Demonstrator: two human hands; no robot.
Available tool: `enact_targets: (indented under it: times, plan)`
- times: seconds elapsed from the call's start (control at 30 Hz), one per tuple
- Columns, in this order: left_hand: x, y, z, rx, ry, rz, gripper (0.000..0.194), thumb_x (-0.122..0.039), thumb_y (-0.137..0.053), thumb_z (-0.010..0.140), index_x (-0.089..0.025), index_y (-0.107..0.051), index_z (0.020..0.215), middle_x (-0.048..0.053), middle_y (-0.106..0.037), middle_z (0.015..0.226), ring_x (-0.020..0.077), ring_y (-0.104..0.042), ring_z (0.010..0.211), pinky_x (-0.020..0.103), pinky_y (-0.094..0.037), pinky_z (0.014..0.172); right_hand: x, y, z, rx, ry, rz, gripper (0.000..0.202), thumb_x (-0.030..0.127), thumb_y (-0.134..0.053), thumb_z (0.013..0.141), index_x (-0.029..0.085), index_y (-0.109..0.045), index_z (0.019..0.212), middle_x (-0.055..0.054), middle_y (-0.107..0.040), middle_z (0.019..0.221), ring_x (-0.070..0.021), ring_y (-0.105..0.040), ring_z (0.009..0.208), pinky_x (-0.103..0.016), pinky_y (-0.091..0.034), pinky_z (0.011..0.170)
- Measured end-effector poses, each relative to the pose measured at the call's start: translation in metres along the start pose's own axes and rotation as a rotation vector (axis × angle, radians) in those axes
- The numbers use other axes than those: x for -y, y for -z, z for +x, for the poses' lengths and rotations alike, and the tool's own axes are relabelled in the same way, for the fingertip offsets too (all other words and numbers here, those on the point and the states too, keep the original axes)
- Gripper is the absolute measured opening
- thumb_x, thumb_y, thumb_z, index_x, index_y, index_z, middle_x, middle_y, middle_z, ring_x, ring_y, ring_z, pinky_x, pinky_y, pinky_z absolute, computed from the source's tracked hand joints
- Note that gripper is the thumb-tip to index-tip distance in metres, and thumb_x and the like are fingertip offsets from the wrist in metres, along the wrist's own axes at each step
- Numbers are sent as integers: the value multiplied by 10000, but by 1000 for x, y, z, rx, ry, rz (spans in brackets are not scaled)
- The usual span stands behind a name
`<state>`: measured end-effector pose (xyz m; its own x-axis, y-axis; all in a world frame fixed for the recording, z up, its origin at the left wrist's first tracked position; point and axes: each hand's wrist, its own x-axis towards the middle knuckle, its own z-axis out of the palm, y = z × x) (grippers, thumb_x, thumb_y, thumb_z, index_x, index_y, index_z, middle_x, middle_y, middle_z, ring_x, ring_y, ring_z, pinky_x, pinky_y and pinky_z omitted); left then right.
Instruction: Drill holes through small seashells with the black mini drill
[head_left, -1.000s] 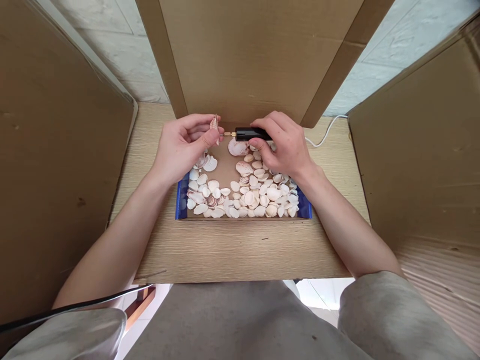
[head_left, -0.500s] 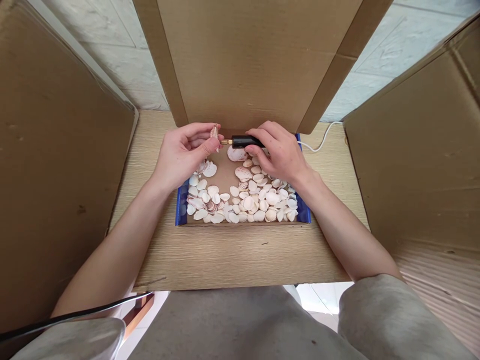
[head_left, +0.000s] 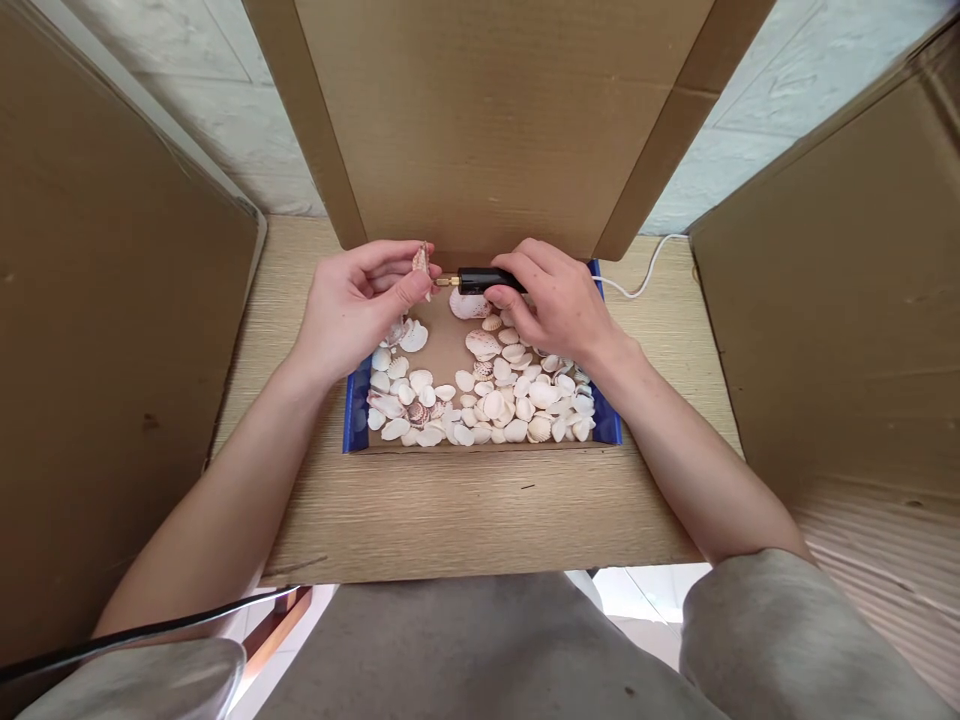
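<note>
A speckled brownish seashell [head_left: 421,262] stands edge-on between the thumb and fingers of my left hand [head_left: 358,300]. My right hand [head_left: 559,300] is closed around a black mini electric drill [head_left: 478,281], held level with its brass chuck [head_left: 448,282] pointing left at the shell. The chuck's tip is close to the shell; whether the bit touches or enters it I cannot tell. Both hands are over the rear part of a shallow blue-sided cardboard tray [head_left: 358,408]. Many pale shells [head_left: 495,405] lie in it, mostly along the front and right.
A white cable [head_left: 643,285] runs from behind my right hand to the right. Cardboard panels stand at the left [head_left: 112,300], the back [head_left: 480,120] and the right [head_left: 825,270]. The tray rests on a wooden table [head_left: 465,520], whose front edge is near my body.
The whole view has shifted slightly. My left hand with the shell and my right hand with the drill keep nearly the same pose, with a little more of the brass chuck showing.
</note>
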<state>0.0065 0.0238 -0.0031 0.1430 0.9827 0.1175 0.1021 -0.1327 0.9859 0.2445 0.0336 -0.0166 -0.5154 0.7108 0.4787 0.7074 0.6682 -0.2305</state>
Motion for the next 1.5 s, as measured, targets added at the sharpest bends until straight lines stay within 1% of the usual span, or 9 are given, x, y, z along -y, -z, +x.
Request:
enact_targets:
  times: [0.17,0.6,0.93,1.03,1.13,1.2,1.27,1.33,1.5]
  plan:
    - [-1,0,0,22,-11,-23,378,-440,-798,765,-231,-733,1073,6,-782,989,181,-731,964,349,-591,908,0,0,0,0,12,-3,417,493,-316,1023,183,-593,1065,-78,-645,949,-210,-583,873,-350,-457,762]
    - [-9,0,-2,18,83,24,445,-427,-798,754,-183,-719,1117,90,-771,1044,250,-725,1035,397,-588,954,-1,0,1,-46,74,-45,361,432,-396,1016,146,-612,1059,-83,-650,920,-197,-572,837,-325,-455,738]
    - [-11,1,-3,-25,78,-36,405,-410,-772,792,-195,-718,1131,75,-773,1000,220,-731,1010,363,-576,966,-2,2,3,-133,81,-95,262,383,-481,986,193,-581,1136,-109,-660,1063,-235,-574,923,-383,-435,777]
    - [-11,1,-3,-17,86,0,424,-424,-781,777,-200,-720,1132,80,-774,1037,231,-724,1034,364,-575,966,1,2,1,-64,57,-60,318,412,-424,1004,164,-612,1069,-99,-675,954,-207,-585,833,-344,-425,727]
    - [-11,1,-4,89,91,80,413,-423,-793,760,-214,-737,1112,72,-769,1091,231,-724,1018,362,-575,964,3,2,-1,82,11,-13,377,389,-327,1027,166,-627,979,-49,-676,817,-163,-564,678,-312,-362,612]
    - [-11,1,-5,142,101,119,410,-427,-790,762,-222,-741,1113,68,-763,1124,232,-724,1010,367,-577,961,5,2,-2,111,16,14,368,386,-323,1030,169,-619,999,-38,-688,847,-156,-576,684,-307,-354,604]
    - [-12,1,-5,113,102,104,416,-432,-780,773,-212,-735,1122,77,-763,1118,236,-721,1024,367,-579,956,5,3,-1,56,48,13,346,402,-358,1025,162,-605,1053,-53,-690,902,-169,-595,752,-307,-389,660]
    - [-12,0,-4,30,98,47,429,-434,-771,784,-194,-722,1137,88,-769,1085,231,-722,1026,363,-579,957,4,4,0,-21,65,-19,337,406,-379,1020,156,-599,1076,-73,-678,912,-187,-591,791,-321,-411,714]
    - [-12,1,-1,-79,83,-68,471,-394,-779,787,-187,-679,1198,98,-764,1088,206,-723,1019,377,-562,998,0,4,2,-180,33,-88,335,371,-405,1011,144,-591,1173,-99,-668,963,-209,-581,834,-348,-430,741]
